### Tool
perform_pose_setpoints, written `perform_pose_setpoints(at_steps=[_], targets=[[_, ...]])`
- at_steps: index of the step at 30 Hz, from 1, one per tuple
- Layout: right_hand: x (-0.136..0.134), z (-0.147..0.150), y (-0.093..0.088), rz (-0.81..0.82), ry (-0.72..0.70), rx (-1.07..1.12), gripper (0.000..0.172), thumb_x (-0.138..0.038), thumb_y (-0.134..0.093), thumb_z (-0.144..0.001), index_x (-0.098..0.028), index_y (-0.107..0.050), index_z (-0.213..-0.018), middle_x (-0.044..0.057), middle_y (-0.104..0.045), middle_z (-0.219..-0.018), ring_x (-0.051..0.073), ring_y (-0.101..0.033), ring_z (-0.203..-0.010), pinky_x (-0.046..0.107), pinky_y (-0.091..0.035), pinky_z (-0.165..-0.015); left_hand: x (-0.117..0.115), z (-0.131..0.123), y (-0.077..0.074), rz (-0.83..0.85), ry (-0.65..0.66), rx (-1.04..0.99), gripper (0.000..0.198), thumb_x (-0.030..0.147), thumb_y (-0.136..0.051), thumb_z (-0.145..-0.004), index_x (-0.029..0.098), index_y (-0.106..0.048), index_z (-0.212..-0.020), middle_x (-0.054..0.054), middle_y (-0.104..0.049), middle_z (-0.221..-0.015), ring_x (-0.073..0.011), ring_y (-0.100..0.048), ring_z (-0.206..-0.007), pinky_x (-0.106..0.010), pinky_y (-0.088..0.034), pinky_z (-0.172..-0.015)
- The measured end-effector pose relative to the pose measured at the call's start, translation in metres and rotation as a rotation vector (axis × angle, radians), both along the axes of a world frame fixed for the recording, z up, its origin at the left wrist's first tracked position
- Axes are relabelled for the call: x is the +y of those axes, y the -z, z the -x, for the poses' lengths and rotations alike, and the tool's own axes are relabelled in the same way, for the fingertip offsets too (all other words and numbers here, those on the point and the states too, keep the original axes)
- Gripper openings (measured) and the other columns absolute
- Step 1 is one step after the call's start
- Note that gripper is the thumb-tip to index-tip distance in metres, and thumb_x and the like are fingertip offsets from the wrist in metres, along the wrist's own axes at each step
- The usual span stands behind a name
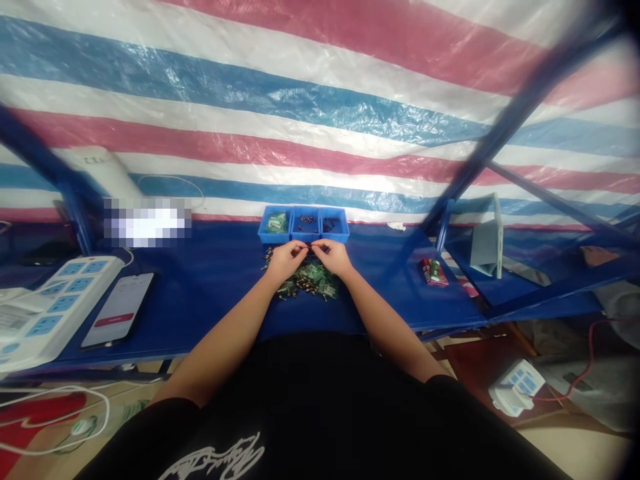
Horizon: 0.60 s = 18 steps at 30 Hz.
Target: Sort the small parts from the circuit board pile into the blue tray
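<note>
My left hand (289,259) and my right hand (331,256) meet just in front of three blue bins, fingertips pinched close together. Something small and dark is between them, too tiny to name. Beneath and around the hands lies a pile of small brass-and-black parts and green pieces (311,279). The left blue bin (275,237) holds green pieces in clear plastic. Several small dark and brassy parts (307,219) lie in the middle blue bin (305,237). Dark parts (329,224) sit in the right blue bin (335,237).
A blue table (210,293) carries a phone (119,310) and a white power strip (65,303) at left. To the right are a small red-and-green box (433,272) and a blue metal post (442,227). Striped plastic sheeting (300,127) hangs behind.
</note>
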State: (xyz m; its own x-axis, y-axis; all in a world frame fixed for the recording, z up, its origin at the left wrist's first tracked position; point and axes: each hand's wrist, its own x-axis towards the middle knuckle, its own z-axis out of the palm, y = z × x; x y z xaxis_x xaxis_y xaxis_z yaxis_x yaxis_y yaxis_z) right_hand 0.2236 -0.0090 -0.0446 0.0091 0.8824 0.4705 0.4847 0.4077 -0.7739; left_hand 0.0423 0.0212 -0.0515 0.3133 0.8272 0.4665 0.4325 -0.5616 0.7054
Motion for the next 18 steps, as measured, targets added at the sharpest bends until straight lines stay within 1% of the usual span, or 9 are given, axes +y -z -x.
perform_pose_setpoints(at_steps=[4,10,12,15,18], targets=[[-0.0013,0.0018,-0.0019,0.005,-0.022,0.016,0.021,-0.033,-0.060,-0.085,-0.020,-0.073,-0.096,0.005,-0.074,-0.090,0.018,-0.068,-0.080,0.029,-0.053,-0.075,0.0002,0.0001,-0.0006,-0.004,-0.002,0.025,0.023,0.039,-0.053,-0.088,0.021,-0.065,-0.095,-0.001,-0.069,-0.077,-0.0150,-0.062,-0.068,-0.026,-0.046,-0.066],[-0.0025,0.0031,-0.0025,-0.006,-0.029,0.025,0.026,-0.031,-0.061,-0.084,-0.020,-0.069,-0.106,0.004,-0.073,-0.091,0.016,-0.067,-0.079,0.026,-0.051,-0.068,-0.0020,0.0016,-0.0048,0.023,0.012,0.047,0.027,0.042,-0.045,-0.093,0.020,-0.062,-0.095,0.001,-0.067,-0.073,-0.0140,-0.061,-0.065,-0.025,-0.045,-0.066],[-0.0019,0.0025,-0.0013,-0.015,-0.024,0.012,0.024,-0.030,-0.061,-0.083,-0.020,-0.071,-0.102,0.004,-0.073,-0.090,0.016,-0.067,-0.078,0.026,-0.051,-0.067,-0.0027,0.0017,-0.0059,0.022,0.009,0.061,0.029,0.042,-0.044,-0.093,0.020,-0.062,-0.094,0.001,-0.067,-0.073,-0.0139,-0.061,-0.066,-0.025,-0.045,-0.066],[-0.0006,0.0015,0.0003,-0.025,-0.012,-0.008,0.019,-0.029,-0.062,-0.082,-0.020,-0.072,-0.094,0.004,-0.074,-0.090,0.016,-0.067,-0.078,0.027,-0.051,-0.069,-0.0030,0.0011,-0.0062,0.026,0.003,0.053,0.029,0.043,-0.045,-0.093,0.020,-0.063,-0.094,0.000,-0.067,-0.074,-0.0142,-0.061,-0.066,-0.025,-0.045,-0.067],[0.0004,0.0007,0.0009,-0.025,0.014,-0.004,0.019,-0.029,-0.061,-0.083,-0.020,-0.073,-0.094,0.004,-0.074,-0.090,0.017,-0.067,-0.079,0.028,-0.051,-0.069,-0.0025,0.0003,-0.0052,0.028,0.009,0.023,0.027,0.043,-0.049,-0.091,0.021,-0.063,-0.097,-0.001,-0.069,-0.077,-0.0146,-0.061,-0.068,-0.025,-0.046,-0.068]])
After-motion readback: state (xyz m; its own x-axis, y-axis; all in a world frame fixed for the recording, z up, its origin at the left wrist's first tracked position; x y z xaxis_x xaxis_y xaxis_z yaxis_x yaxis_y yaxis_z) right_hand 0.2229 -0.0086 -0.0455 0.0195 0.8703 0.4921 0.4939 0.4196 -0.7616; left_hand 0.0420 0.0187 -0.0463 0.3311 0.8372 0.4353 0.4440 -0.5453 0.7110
